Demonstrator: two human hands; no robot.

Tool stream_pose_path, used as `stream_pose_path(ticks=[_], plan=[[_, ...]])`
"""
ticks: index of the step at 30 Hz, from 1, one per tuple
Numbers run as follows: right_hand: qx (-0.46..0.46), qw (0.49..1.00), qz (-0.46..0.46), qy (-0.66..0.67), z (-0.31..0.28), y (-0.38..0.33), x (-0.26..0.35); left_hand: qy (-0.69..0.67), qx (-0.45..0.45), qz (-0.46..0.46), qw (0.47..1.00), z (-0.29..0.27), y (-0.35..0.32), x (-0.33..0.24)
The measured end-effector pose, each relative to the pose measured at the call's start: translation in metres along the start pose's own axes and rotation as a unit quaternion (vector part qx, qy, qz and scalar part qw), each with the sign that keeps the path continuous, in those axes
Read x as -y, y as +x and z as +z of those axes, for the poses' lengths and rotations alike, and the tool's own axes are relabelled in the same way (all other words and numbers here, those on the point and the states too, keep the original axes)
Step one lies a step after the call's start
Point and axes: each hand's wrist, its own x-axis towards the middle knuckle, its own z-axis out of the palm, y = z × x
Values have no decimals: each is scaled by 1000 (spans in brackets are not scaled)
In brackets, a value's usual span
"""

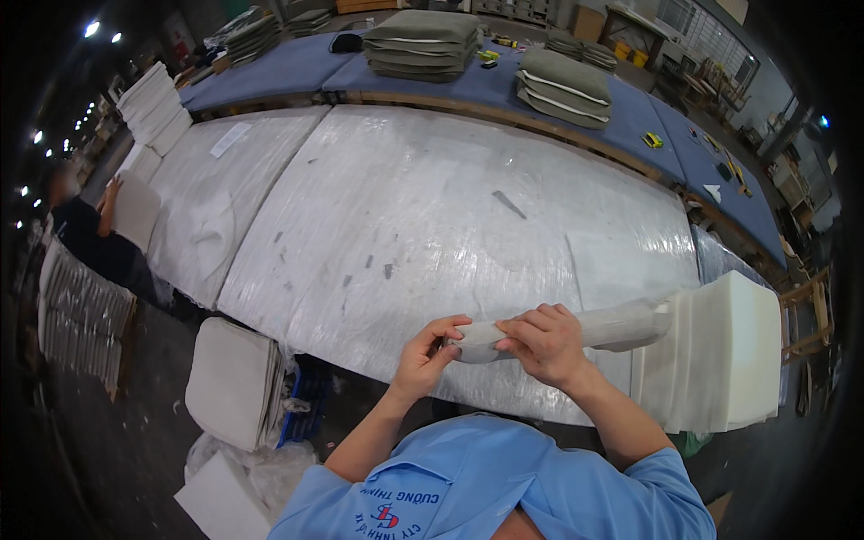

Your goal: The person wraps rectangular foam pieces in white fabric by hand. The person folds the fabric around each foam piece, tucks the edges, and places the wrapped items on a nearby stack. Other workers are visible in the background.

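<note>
Both my hands are on a long pale grey roll (621, 326) of soft, thin sheet material; whether it is cloth or film I cannot tell. My left hand (430, 354) pinches the left end of the roll, thumb and fingers closed on its edge. A little to the right, my right hand (546, 342) wraps over the roll from above. The roll's far right end reaches a stack of thick white foam pads (711, 351). Beneath it lies the large table (405, 207), covered in clear plastic film over a whitish surface.
Blue-topped tables (432, 90) behind carry grey-green pad stacks (421, 40) and yellow tools (652, 140). A flat dark strip (509, 204) lies on the film. White pads (232, 382) stand at the lower left, beside a blue crate (304, 400). At far left, a co-worker (99, 229) handles a white pad.
</note>
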Motion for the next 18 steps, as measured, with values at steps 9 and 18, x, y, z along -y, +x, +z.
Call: stream_pose_path(ticks=[9, 18], plan=[[-20, 1000, -4, 5, 3, 5, 1, -204, -61, 30, 977, -3, 5, 16], [-5, 1000, 6, -16, 7, 14, -11, 367, 55, 81, 925, 28, 44, -59]])
